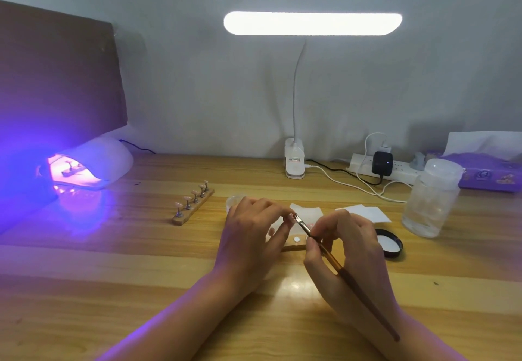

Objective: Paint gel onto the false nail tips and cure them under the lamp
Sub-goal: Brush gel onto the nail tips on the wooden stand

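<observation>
Pinching one false nail tip [291,217] at its fingertips, the left hand [254,236] held it just above the tabletop [141,261]. The right hand [350,247] gripped one brush [324,253] pen-fashion, its bristles touching that tip.

Hazards, as judged:
- Gel could flood over the tip's edge onto the holding fingers if the bristles carried too much or pressed too hard.
- The tip could twist or drop out of so slight a pinch under the brush's push.
- Violet light spilling from the lit curing lamp [93,160] might start hardening gel left on the bristles.

Count:
- Curing lamp: one, far to the left of the left hand, glowing, with one rack inside; the tips on it were too small to count.
- Wooden rack [192,208]: one, beyond and left of the left hand, bearing five tips on pegs.
- Wooden strip [295,245]: one, beneath both hands, largely hidden, with one white disc showing.
- Black lid [391,243]: one, just right of the right hand.
- Clear jar [432,199]: one, farther right.
- White wipes [364,212]: two, just beyond the hands.
- Desk lamp [312,23]: one, well beyond the hands, lit.
</observation>
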Demonstrator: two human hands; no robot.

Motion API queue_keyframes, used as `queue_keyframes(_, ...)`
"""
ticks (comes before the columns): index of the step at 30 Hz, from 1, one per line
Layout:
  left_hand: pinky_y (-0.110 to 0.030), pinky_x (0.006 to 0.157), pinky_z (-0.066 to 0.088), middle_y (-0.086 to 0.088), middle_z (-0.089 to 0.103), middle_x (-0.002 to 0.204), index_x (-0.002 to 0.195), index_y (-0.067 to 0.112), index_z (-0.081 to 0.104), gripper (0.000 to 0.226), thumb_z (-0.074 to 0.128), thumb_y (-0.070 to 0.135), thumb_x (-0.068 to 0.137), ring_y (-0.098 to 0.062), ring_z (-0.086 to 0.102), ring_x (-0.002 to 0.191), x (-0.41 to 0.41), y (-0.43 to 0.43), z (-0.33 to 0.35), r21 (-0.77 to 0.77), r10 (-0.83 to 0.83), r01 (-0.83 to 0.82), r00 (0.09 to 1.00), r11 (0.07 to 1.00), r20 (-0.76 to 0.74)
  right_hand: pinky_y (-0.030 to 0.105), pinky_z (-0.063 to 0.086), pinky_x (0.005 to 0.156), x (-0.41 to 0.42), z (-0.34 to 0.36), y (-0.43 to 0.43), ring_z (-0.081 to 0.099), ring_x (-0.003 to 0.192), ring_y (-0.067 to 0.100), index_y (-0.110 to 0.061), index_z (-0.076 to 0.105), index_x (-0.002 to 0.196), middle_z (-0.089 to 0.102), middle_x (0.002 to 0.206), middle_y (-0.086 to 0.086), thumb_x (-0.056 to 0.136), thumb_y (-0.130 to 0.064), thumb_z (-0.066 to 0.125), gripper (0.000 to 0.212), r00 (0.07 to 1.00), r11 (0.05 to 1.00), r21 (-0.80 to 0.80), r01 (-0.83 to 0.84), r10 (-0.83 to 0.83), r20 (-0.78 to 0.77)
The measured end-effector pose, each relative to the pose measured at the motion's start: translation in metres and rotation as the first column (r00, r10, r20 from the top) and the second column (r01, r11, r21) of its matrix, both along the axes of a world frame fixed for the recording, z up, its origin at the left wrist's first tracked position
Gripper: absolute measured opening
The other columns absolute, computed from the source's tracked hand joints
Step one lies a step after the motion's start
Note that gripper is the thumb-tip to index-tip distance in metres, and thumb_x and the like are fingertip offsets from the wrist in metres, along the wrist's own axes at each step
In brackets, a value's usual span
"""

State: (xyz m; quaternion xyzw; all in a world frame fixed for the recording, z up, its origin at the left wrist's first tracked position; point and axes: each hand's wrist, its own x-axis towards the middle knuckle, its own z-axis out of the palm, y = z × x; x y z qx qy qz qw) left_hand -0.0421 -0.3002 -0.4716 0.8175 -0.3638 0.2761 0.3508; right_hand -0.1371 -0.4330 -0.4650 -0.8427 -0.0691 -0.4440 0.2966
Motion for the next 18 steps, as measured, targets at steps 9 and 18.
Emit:
queue_keyframes(9, -0.039, 0.08, 0.045, 0.012, 0.069, 0.09, 0.092, 0.023, 0.073, 0.01, 0.065, 0.026, 0.087, -0.018, 0.058, 0.09, -0.0007, 0.0004, -0.0002, 0.003, -0.015, 0.015, 0.999, 1.0, 0.034, 0.028, 0.041, 0.095, 0.0045, -0.004, -0.0058, 0.057, 0.069, 0.005, -0.025, 0.056, 0.086, 0.055, 0.069, -0.019, 0.077, -0.021, 0.065, 0.013, 0.997, 0.996, -0.078, 0.035, -0.04, -0.066)
queue_keyframes(18, -0.037, 0.077, 0.046, 0.012, 0.069, 0.088, 0.09, 0.024, 0.073, 0.008, 0.066, 0.028, 0.087, -0.016, 0.058, 0.088, 0.0011, -0.0005, -0.002, -0.017, -0.009, 0.01, 0.998, 1.0, 0.06, 0.041, 0.047, 0.085, 0.0021, 0.0009, -0.004, 0.055, 0.07, 0.009, -0.021, 0.055, 0.078, 0.054, 0.063, -0.014, 0.071, -0.014, 0.064, 0.013, 0.995, 0.999, -0.021, 0.043, -0.045, -0.088)
